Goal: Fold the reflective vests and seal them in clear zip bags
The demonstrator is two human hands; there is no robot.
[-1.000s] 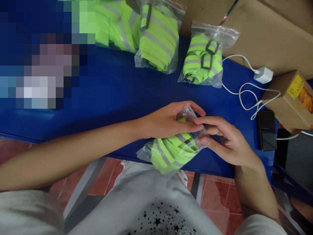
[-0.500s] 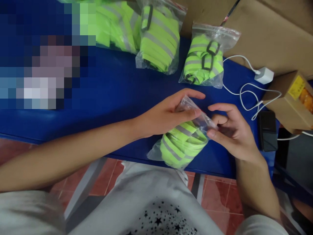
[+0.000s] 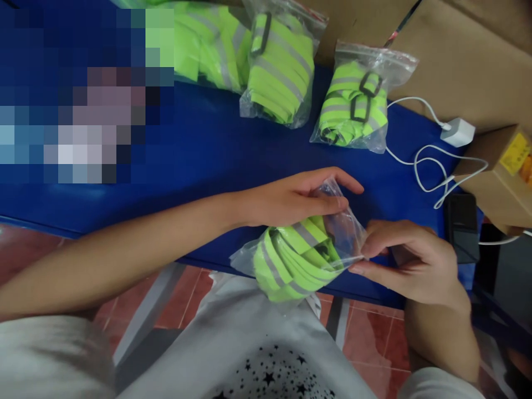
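From my feed, the right grip (image 3: 409,260) and left grip (image 3: 297,199) both pinched the clear bag of neon straps (image 3: 299,252) at the desk's (image 3: 208,149) near edge. Two filled bags (image 3: 353,105) sat by the far edge.

Bare forearms, white short sleeves, white shirt (image 3: 266,354) with small black stars printed across the front

I see a pixelated block (image 3: 78,105) masking the blue table (image 3: 199,155) far left of my clear bag (image 3: 299,255). Beyond the bag, the green pile (image 3: 199,39) runs off the top edge. Right of the bag, the cardboard box (image 3: 502,177) is cropped.
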